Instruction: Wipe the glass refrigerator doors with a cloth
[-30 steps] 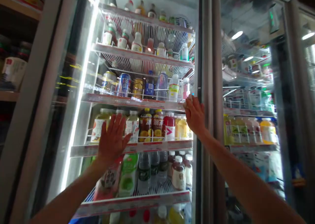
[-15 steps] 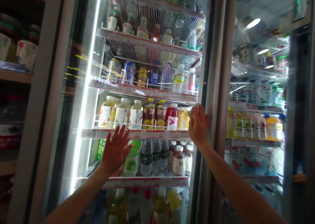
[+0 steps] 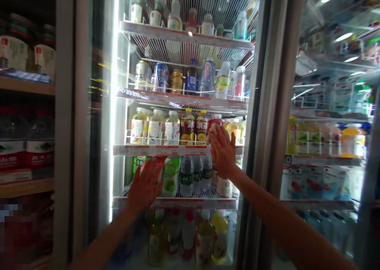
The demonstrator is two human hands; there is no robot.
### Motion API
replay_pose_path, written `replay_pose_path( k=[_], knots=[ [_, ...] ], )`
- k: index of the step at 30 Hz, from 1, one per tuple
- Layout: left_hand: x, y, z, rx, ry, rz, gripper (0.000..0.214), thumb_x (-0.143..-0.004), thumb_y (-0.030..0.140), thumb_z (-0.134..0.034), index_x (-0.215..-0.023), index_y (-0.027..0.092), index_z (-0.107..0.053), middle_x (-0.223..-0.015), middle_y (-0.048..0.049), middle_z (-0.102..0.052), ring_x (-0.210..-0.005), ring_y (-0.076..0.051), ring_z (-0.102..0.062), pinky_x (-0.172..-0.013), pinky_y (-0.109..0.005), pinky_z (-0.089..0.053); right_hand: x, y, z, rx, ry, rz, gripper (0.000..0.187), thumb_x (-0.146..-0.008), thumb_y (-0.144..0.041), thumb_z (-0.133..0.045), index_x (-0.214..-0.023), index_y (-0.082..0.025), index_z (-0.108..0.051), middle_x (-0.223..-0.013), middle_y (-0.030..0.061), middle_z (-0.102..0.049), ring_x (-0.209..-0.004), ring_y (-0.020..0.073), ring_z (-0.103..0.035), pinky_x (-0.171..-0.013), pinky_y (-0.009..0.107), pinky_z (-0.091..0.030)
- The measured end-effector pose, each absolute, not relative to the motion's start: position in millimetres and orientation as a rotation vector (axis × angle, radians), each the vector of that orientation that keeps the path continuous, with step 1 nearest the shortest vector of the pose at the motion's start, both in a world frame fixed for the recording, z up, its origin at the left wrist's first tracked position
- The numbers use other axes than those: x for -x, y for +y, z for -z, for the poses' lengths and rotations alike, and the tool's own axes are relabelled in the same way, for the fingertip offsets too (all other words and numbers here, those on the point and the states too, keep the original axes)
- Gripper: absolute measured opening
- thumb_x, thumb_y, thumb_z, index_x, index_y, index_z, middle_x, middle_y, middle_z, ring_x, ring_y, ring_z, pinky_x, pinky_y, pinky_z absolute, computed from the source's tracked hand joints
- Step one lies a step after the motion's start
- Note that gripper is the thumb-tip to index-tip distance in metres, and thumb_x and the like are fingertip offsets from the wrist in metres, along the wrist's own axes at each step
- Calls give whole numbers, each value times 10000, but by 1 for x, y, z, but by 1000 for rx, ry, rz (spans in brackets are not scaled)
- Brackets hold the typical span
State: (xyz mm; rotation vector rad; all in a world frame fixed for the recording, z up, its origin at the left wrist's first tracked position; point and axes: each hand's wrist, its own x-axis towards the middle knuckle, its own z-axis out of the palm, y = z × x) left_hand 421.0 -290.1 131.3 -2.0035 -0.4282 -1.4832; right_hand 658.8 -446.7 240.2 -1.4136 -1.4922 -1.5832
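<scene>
I stand before a lit drinks fridge with a glass door point(image 3: 103, 115). My left hand point(image 3: 145, 185) lies flat on the glass with fingers spread, over a green-label bottle point(image 3: 170, 179) on the lower shelf. My right hand point(image 3: 222, 151) presses on the glass higher up, in front of a red bottle point(image 3: 215, 120) and the price strip point(image 3: 166, 150). A small pale wad point(image 3: 211, 130) shows under its fingertips. Both forearms reach in from the bottom edge.
The grey door frame point(image 3: 263, 103) runs upright just right of my right hand. Beyond it stands a second glass-door fridge point(image 3: 326, 139) with bottles. Left are wooden shelves point(image 3: 26, 86) with large water bottles point(image 3: 40, 143). Several shelves of drinks fill the fridge.
Both hands have slid down the glass. The right hand has moved left, away from the door frame, with the pale wad under it. The view has shifted lower and to the right.
</scene>
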Motion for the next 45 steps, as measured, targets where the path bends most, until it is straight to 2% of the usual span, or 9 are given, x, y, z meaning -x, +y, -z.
replay_pose_path(
  k=[6,13,17,20,27,33,35,41,45],
  knots=[
    [-409,-287,-115,2030,-439,1415,641,-882,297,-420,-1445,240,-118,-1451,-79,-329,-1388,-187,-153,-1144,-397,-122,-641,-450,-135,1097,-2386,1544,389,-886,-202,-432,-1261,-285,-493,-1428,-36,-400,-1374,140,-227,-1148,420,-134],
    [-399,-281,-113,2034,-457,1400,596,-882,348,-430,-1428,259,-209,-1463,-78,-308,-1384,-198,-185,-1135,-399,-154,-627,-427,-229,1413,-1645,1503,470,-869,-178,-416,-1335,-232,-418,-1451,68,-357,-1393,204,-187,-1134,520,-51],
    [-382,-276,-109,1979,-550,1396,603,-882,299,-425,-1434,226,-194,-1493,-110,-220,-1390,-234,-147,-1121,-437,-190,-609,-417,-173,1312,-2059,1475,490,-850,-217,-462,-1336,-258,-423,-1463,41,-339,-1392,209,-189,-1146,487,-61],
    [-363,-270,-103,1957,-646,1362,618,-885,293,-414,-1441,221,-155,-1489,-122,-228,-1389,-244,-154,-1106,-468,-218,-596,-412,-131,1129,-2467,1383,461,-861,-233,-454,-1320,-259,-439,-1457,12,-353,-1375,166,-232,-1143,431,-159],
    [-328,-256,-97,1995,-844,1303,567,-889,279,-354,-1429,186,-211,-1464,-139,-290,-1372,-251,-225,-1089,-497,-250,-554,-374,-206,1312,-1881,1390,505,-852,-177,-453,-1354,-211,-402,-1478,87,-296,-1385,243,-207,-1120,551,-70],
    [-298,-244,-80,2004,-920,1256,503,-870,216,-335,-1366,134,-346,-1426,-161,-362,-1339,-267,-307,-1055,-488,-311,-519,-353,-121,996,-2413,1343,414,-879,-209,-442,-1292,-201,-472,-1430,56,-396,-1331,202,-328,-1116,453,-244],
    [-286,-240,-74,2018,-959,1231,510,-858,207,-341,-1363,139,-350,-1427,-162,-361,-1334,-276,-318,-1050,-496,-313,-506,-344,-121,963,-2466,1321,390,-888,-199,-427,-1274,-202,-483,-1429,43,-400,-1326,191,-336,-1113,437,-261],
    [-261,-238,-74,1989,-1032,1262,571,-862,213,-327,-1421,164,-225,-1455,-152,-316,-1346,-276,-291,-1056,-491,-300,-458,-304,-189,1166,-2037,1281,439,-882,-157,-417,-1320,-186,-427,-1462,66,-338,-1371,244,-241,-1120,534,-175],
    [-250,-245,-71,1989,-1044,1227,610,-868,202,-318,-1447,193,-124,-1467,-138,-296,-1347,-277,-290,-1062,-485,-287,-437,-294,-125,1010,-2267,1277,395,-895,-158,-384,-1281,-146,-467,-1428,73,-395,-1323,236,-333,-1104,481,-264]
  ],
)
